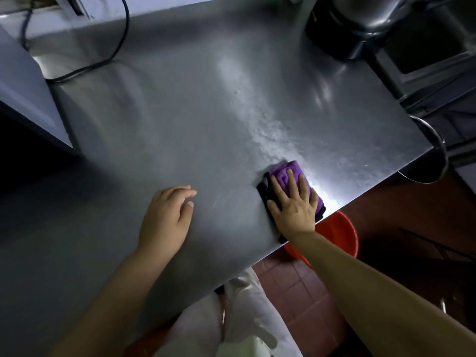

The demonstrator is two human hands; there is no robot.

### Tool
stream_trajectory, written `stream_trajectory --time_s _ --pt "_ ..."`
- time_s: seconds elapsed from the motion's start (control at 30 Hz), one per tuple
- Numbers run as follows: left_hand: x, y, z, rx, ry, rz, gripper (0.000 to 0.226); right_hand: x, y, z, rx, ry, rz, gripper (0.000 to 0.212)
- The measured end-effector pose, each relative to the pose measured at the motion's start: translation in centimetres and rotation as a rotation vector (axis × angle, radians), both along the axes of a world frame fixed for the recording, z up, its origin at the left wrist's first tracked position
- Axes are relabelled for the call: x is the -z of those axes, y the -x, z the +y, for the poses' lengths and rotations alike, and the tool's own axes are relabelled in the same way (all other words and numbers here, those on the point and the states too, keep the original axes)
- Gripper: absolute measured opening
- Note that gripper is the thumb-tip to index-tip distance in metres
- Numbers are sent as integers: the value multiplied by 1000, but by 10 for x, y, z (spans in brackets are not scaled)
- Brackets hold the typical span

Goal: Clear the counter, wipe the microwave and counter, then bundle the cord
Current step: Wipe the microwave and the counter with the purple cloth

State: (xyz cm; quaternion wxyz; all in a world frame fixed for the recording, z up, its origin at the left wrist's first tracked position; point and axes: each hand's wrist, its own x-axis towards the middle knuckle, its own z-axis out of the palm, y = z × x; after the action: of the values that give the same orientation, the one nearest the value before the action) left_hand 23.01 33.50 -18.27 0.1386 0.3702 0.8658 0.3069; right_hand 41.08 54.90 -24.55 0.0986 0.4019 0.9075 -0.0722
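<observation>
There's a red bucket (340, 237) down on the tiled floor (296, 300) by the near edge, a steel pot (432, 155) hanging off the right side, and a black appliance (334, 29) sitting at the back.

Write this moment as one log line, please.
step: wiping counter | right hand: flat on purple cloth | left hand: resting on counter | cord: not bundled

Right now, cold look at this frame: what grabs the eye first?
The folded purple cloth stands out, pressed flat under the right hand near the front edge of the grey stainless steel counter, with a streak of pale wet residue just beyond it. The left hand rests open on the steel beside it, and a round red plastic basin sits on the floor below the counter's edge.
</observation>
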Motion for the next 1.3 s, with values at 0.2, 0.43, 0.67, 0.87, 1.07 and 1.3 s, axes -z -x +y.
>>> stream_trajectory --time_s 0.2,0.43,0.67,0.87,1.07,1.3 --pt "0 5 -39 -34 19 12 22 -6 11 -100 -63 59 56 57" --pt "1 19 -94 -198 57 30 24 4 47 -233 -525 227 47 61" --pt "2 21 -121 -289 90 39 25 6 86 -254 -854 226 50 56" --pt "2 16 -109 -233 77 41 24 8 73 -177 -590 47 108 52" --pt "8 16 -111 -219 66 9 24 5 52 -64 -228 -53 18 55" --pt "9 26 -138 -265 106 -6 26 8 89 -41 184 -5 50 58"
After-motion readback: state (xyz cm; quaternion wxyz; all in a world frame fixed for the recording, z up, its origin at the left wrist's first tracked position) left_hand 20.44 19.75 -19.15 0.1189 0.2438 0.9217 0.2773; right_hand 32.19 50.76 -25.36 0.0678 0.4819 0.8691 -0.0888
